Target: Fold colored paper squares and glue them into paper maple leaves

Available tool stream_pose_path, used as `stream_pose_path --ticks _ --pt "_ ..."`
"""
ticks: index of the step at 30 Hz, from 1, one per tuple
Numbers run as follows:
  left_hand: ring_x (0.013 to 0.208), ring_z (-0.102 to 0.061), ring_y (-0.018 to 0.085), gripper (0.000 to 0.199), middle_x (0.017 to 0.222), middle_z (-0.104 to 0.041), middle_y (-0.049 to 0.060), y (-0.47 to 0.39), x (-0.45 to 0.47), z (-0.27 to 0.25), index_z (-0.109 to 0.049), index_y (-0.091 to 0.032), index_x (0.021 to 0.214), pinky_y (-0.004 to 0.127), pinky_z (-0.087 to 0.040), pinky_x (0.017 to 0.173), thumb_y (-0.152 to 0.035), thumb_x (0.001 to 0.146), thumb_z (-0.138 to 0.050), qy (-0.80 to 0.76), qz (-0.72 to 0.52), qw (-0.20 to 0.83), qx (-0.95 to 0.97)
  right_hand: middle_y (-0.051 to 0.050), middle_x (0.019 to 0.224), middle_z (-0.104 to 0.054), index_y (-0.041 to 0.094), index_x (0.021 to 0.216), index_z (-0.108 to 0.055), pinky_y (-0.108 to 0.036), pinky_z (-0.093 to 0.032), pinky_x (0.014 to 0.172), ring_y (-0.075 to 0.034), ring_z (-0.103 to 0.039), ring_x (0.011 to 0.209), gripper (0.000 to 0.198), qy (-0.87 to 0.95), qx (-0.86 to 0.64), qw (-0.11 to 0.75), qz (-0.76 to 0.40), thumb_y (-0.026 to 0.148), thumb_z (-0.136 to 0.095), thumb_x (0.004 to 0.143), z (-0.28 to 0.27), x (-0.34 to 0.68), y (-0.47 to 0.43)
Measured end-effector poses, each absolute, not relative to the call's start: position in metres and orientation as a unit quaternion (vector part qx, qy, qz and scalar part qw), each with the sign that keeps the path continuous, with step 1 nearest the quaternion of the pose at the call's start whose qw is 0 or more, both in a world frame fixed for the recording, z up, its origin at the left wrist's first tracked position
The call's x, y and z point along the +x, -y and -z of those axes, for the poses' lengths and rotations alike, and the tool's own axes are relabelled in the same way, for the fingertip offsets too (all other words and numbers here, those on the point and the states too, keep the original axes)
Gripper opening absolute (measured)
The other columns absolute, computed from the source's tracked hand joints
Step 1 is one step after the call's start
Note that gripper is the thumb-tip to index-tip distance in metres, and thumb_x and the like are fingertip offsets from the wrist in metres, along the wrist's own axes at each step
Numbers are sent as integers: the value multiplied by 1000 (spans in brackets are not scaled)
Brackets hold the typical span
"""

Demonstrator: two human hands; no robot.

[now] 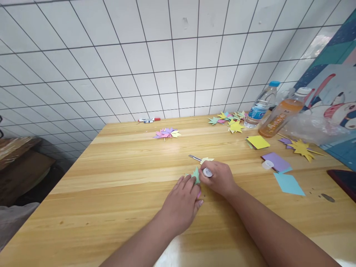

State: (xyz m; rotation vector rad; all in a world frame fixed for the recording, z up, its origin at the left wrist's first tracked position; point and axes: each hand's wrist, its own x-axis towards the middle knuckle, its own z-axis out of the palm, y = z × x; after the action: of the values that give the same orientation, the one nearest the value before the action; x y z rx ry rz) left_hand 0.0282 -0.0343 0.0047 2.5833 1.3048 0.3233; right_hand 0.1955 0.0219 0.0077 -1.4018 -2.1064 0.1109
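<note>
Paper (196, 175), green, lies partly under the flattened left hand (182, 200), well inside the left edge of the table (119, 155); the right hand (220, 178) curls around a white tube (207, 172).

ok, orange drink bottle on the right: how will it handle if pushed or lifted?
The orange drink bottle is probably fairly heavy, since it looks mostly full. A high push may tip it: it is tall and narrow. Spilling seems unlikely, its white cap being on.
</note>
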Motion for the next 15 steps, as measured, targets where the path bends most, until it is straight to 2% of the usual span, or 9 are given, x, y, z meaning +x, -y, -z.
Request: stream_pose_path --ticks 3,7,10,12,15 --pt "126 -38 26 20 125 -50 8 34 27 -4 -51 -21 104 48 -26 109 -29 86 -48 -447 -108 111 881 0 58 -59 20 68 -56 -23 -35 53 -13 -53 54 19 714 -546 403 -173 35 -52 79 -8 200 -24" --pt "127 -38 24 24 128 -50 7 33 24 -4 -50 -21 109 45 -24 110 -27 87 -44 -441 -100 90 887 3 52 -53 22 80 -51 -27 -45 52 -14 -53 50 25 510 -473 564 -444 47 -52 80 -5 213 -32" --pt "127 -38 24 26 129 -51 7 32 21 -6 -51 -21 112 45 -24 110 -25 88 -42 -435 -106 76 891 -2 78 -64 23 85 -49 -33 -52 62 -17 -61 68 25 449 -402 577 -551 46 -56 77 -8 223 -37" --pt "126 -39 24 28 130 -51 7 31 19 -7 -51 -22 113 45 -24 110 -29 87 -45 -433 -116 79 890 -5 97 -64 24 91 -52 -36 -53 72 -18 -61 82 26 458 -390 566 -564 47 -53 80 -12 229 -38" --pt "125 -41 23 32 129 -52 7 30 17 -8 -51 -22 114 44 -25 109 -37 86 -47 -427 -126 94 890 -7 110 -61 25 110 -52 -40 -48 87 -20 -57 102 35 491 -379 548 -561 48 -44 85 -16 236 -42"
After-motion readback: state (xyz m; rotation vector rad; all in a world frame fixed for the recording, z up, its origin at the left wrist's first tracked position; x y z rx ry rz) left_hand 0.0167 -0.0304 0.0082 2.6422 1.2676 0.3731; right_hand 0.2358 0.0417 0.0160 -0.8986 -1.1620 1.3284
